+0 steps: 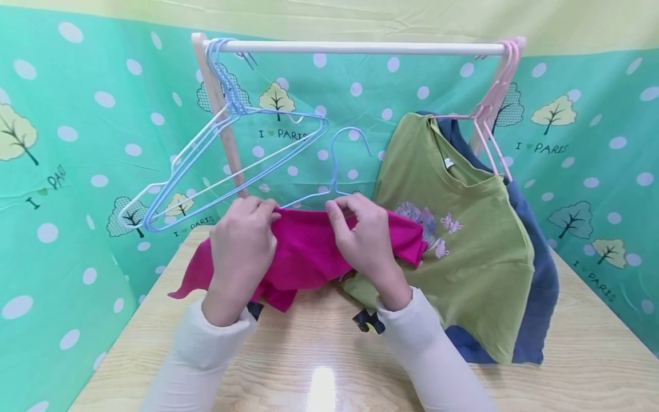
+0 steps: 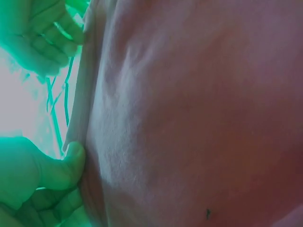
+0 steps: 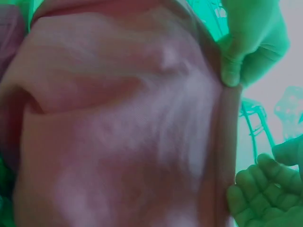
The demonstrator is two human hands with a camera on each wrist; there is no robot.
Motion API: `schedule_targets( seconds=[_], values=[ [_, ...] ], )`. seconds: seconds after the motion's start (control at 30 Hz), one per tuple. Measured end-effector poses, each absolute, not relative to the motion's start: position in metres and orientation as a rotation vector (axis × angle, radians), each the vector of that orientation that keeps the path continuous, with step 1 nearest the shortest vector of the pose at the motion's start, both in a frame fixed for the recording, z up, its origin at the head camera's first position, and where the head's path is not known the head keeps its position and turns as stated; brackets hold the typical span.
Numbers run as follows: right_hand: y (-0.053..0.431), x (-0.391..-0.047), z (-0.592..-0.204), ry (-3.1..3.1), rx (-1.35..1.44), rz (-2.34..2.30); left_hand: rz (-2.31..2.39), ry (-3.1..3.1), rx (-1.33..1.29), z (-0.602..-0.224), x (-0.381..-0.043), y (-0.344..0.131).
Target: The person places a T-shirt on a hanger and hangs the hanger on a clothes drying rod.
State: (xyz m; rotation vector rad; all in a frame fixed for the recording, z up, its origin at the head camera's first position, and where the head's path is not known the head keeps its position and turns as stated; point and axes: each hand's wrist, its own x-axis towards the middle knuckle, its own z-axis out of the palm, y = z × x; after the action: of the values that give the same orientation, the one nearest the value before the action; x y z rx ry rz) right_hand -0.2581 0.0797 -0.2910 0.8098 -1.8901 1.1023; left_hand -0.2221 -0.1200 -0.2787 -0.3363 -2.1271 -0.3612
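A magenta garment (image 1: 304,252) spreads between my hands above the table, its kind unclear from the folds. Behind its upper edge rises a blue hanger (image 1: 333,166), hook up and lower part hidden by the cloth. My left hand (image 1: 244,246) pinches the garment's edge, thumb against the cloth, as the left wrist view also shows. At the same edge, my right hand (image 1: 364,237) touches the cloth with loosely bent fingertips (image 3: 241,182). In the right wrist view its thumb stands apart from the fabric.
A white-barred rack (image 1: 355,48) stands behind. Several blue and white hangers (image 1: 226,131) hang at its left. At its right, pink hangers (image 1: 486,109) carry a green shirt (image 1: 463,274) and a dark blue garment (image 1: 535,286). Pale wooden table (image 1: 288,366) below.
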Motion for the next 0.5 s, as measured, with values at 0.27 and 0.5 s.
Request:
schedule_targets(
  seconds=[0.27, 0.5],
  values=[
    [0.071, -0.267, -0.301, -2.015, 0.607, 1.501, -0.349, -2.134, -0.285, -0.282, -0.219, -0.112],
    [0.068, -0.272, -0.302, -1.678, 0.524, 2.365, -0.315, -2.257, -0.249, -0.282, -0.218, -0.109]
  ],
)
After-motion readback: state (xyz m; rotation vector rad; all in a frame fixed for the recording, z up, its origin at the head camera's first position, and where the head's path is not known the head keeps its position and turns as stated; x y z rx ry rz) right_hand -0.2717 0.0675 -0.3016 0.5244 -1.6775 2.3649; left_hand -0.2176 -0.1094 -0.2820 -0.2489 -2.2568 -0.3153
